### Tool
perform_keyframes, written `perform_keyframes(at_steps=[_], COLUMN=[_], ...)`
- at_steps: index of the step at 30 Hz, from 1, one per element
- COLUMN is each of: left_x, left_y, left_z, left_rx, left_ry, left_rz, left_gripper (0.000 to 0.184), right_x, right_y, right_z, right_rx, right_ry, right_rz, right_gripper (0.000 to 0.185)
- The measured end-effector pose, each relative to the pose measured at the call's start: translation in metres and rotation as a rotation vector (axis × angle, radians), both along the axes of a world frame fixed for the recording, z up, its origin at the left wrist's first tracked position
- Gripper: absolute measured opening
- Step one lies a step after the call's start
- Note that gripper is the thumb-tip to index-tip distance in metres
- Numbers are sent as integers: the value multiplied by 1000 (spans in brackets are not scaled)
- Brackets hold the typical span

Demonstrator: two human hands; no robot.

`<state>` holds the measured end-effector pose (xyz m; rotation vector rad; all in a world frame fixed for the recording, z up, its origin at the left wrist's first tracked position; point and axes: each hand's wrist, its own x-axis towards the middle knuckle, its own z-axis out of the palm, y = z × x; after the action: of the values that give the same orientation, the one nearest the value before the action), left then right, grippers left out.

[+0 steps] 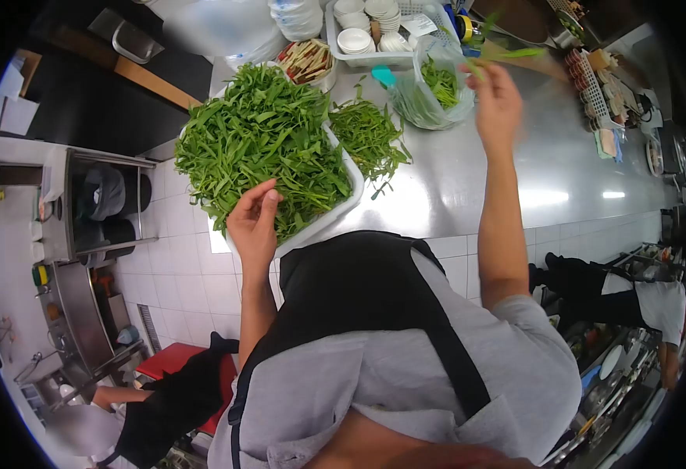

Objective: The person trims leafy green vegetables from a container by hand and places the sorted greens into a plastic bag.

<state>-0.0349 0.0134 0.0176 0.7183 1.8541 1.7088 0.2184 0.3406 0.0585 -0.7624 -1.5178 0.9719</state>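
A large heap of leafy greens (pixel 261 133) fills a white tray (pixel 346 202) on the steel counter (pixel 444 180). My left hand (pixel 254 223) is at the heap's near edge, thumb and fingers bent close together; what they hold, if anything, is hidden. Up at the right, my right hand (pixel 496 102) pinches a green stem (pixel 476 70), slightly blurred, beside a clear plastic bag (pixel 429 113) with cut greens (pixel 440 82) inside. Between tray and bag lies a looser pile of thin green stems (pixel 366 137).
Behind stand a basket of white bowls (pixel 356 41) and a container of cut red-and-white sticks (pixel 305 62). A rack with small items (pixel 593 90) is at the right. One person (pixel 179 399) is at lower left, another (pixel 632 301) at right.
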Motion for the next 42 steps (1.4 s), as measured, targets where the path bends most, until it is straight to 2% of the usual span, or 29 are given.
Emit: perform_keyframes(at_steps=[3, 6, 9, 12, 14, 16, 18, 21, 23, 25, 27, 30, 34, 37, 38, 42], left_x=[7, 7, 4, 3, 5, 6, 9, 9, 8, 7, 7, 8, 10, 15, 19, 20], left_y=[-11, -25, -30, -32, -38, -41, -39, -40, -40, -41, -41, -43, -43, -31, -23, -13], left_z=[-1, -10, -22, -38, -45, -51, -48, -49, -49, -48, -46, -43, -43, -28, -20, -12], left_rx=[-14, 14, 25, -4, -43, -66, -43, -40, -51, -61, -68, -82, -21, 40, 71, -33], left_ry=[74, 99, 141, 159, 176, 174, 220, 148, 151, 163, 184, 156, 203, 365, 416, 490], left_rz=[64, 96, 107, 85, 116, 124, 146, 140, 137, 133, 131, 149, 164, 92, 38, -84], left_gripper=[22, 19, 19, 18, 19, 19, 19, 21, 20, 20, 20, 20, 17, 10, 9, 8], right_x=[37, 50, 36, 62, 63, 57, 33, -7, -37, -67, -94, -118, -126, -135, -140, -142], right_y=[35, 42, 47, 103, 97, 78, 35, -30, -79, -115, -142, -170, -178, -177, -173, -165], right_z=[-49, -54, -68, -144, -106, -73, -27, 7, 13, -1, -23, -43, -36, -47, -59, -45], right_rx=[164, -100, -145, -94, -60, 136, 237, -27, -125, -91, 12, 132, 17, 94, 145, -88], right_ry=[-893, -666, -923, -783, -773, -760, -460, -220, -372, -526, -748, -937, -856, -690, -725, -736], right_rz=[-78, -257, -389, -332, -362, -461, -349, 84, 393, 677, 733, 703, 580, 530, 565, 622], right_gripper=[26, 33, 32, 32, 33, 34, 30, 22, 19, 16, 19, 23, 24, 22, 21, 20])
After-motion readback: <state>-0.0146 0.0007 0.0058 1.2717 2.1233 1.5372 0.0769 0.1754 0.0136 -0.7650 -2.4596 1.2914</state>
